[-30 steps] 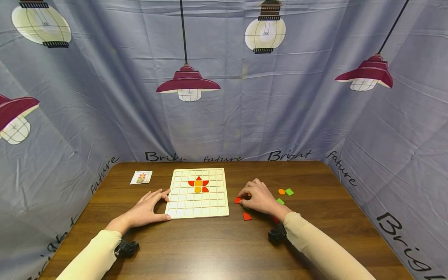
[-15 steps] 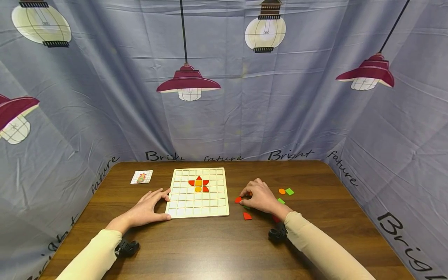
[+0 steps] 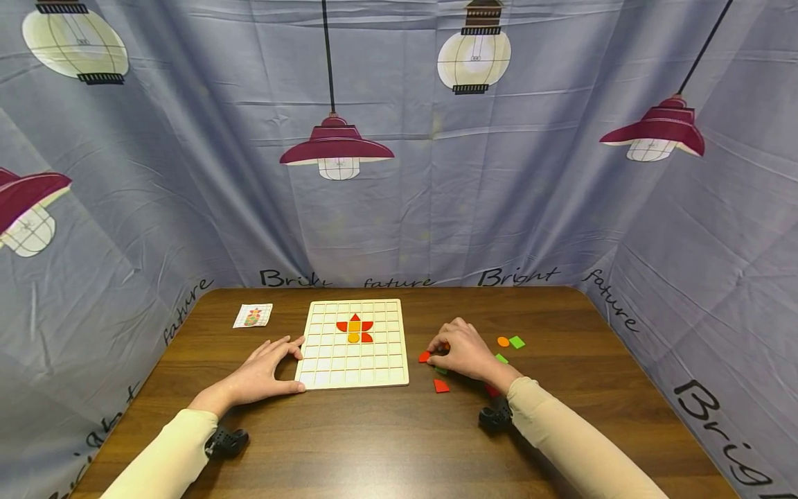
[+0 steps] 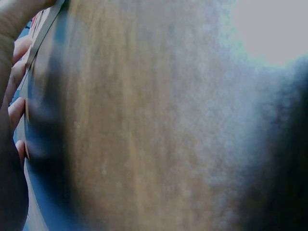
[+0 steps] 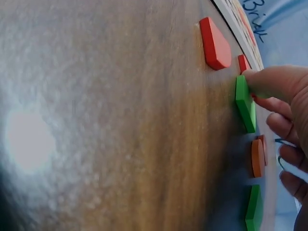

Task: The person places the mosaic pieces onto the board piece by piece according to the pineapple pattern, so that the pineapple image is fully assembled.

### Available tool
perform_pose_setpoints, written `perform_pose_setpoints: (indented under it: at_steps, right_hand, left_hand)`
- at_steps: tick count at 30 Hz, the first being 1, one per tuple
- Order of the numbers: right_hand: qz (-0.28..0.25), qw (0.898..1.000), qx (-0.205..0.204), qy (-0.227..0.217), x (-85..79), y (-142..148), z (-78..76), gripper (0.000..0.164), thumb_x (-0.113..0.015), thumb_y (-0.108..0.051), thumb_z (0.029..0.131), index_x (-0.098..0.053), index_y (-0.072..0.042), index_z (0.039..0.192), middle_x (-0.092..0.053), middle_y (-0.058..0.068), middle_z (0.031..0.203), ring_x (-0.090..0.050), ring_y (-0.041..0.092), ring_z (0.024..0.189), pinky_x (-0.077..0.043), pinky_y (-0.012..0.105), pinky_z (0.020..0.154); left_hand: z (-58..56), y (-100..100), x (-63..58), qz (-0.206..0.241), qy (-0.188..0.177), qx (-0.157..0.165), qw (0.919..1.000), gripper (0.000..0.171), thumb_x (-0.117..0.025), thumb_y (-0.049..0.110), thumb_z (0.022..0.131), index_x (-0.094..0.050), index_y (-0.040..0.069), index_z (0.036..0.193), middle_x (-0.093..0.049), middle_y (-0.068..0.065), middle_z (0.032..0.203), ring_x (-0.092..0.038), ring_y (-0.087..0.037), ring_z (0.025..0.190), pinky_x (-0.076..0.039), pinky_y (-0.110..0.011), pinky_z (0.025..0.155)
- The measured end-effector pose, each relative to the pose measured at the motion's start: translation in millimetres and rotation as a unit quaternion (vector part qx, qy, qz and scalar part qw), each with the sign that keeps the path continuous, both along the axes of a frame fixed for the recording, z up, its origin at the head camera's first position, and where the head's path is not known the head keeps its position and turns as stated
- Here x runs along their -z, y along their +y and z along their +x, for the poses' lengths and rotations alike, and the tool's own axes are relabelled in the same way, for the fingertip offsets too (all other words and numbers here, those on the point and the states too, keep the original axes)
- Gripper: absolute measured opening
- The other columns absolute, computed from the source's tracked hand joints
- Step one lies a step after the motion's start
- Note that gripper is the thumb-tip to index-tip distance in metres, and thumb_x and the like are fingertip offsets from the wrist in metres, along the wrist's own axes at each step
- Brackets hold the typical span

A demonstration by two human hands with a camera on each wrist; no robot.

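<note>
My left hand (image 3: 264, 374) rests against the left side of a cream grid board (image 3: 374, 360), thumb at the near corner and fingertips along the edge. On the board, red and yellow-orange flat pieces form a flower-like shape (image 3: 354, 327). Right of the board, my right hand (image 3: 464, 352) pinches a small red piece (image 3: 424, 357) with a rounded side, between thumb and index finger, low at the table. The right wrist view shows a green piece (image 5: 245, 103) beside the thumb and a red quarter-circle piece (image 5: 215, 44) closer to the camera.
A small pattern card (image 3: 253, 316) lies left of the board. Beyond the right hand are an orange round piece (image 3: 503, 342) and a green square (image 3: 517, 342). Another green piece (image 3: 501, 358) and a red one (image 3: 492, 390) lie by the right wrist. A printed curtain (image 3: 399, 229) surrounds the brown table (image 3: 374, 443).
The red piece at my right fingertips has turned slightly, its rounded side now facing the board, and the hand has shifted a little right. My left hand stays at the board.
</note>
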State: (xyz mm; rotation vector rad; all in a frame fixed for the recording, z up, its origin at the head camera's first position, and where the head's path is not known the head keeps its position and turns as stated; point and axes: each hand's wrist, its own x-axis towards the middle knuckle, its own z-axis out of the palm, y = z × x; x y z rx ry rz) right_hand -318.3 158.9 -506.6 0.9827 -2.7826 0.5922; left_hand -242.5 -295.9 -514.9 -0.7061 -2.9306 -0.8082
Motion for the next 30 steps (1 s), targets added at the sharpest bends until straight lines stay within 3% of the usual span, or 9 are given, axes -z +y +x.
perform_pose_setpoints:
  at_steps: [7, 13, 30]
  right_hand:
    - [-0.004, 0.999, -0.027, 0.047, 9.2, 1.0, -5.3, 0.015, -0.087, -0.034, 0.08, -0.076, -0.027, 0.088, -0.054, -0.018, 0.081, -0.045, 0.011, 0.089, -0.038, 0.033, 0.08]
    - [-0.02, 0.998, -0.034, 0.057, 10.4, 2.3, -5.4, 0.014, -0.086, -0.031, 0.08, -0.077, -0.025, 0.089, -0.057, -0.016, 0.083, -0.046, 0.012, 0.09, -0.039, 0.034, 0.08]
    - [-0.005, 1.0, -0.006, -0.008, 7.2, 6.7, -5.0, 0.023, -0.084, -0.043, 0.083, -0.078, -0.031, 0.103, -0.057, -0.018, 0.089, -0.043, 0.008, 0.086, -0.041, 0.03, 0.077]
  left_hand:
    - [-0.5, -0.5, 1.0, 0.0, -0.001, -0.001, 1.0, 0.052, -0.08, 0.06, 0.081, -0.055, 0.025, 0.11, -0.043, -0.01, 0.159, -0.032, -0.045, 0.147, -0.013, -0.065, 0.119]
    - [0.0, -0.3, 0.9, 0.001, -0.003, 0.001, 1.0, 0.053, -0.079, 0.06, 0.081, -0.055, 0.024, 0.111, -0.043, -0.011, 0.159, -0.032, -0.045, 0.147, -0.013, -0.066, 0.118]
    - [0.5, 0.2, -1.7, 0.003, -0.007, 0.0, 1.0, 0.053, -0.079, 0.059, 0.081, -0.055, 0.023, 0.112, -0.043, -0.011, 0.159, -0.032, -0.045, 0.147, -0.013, -0.065, 0.118]
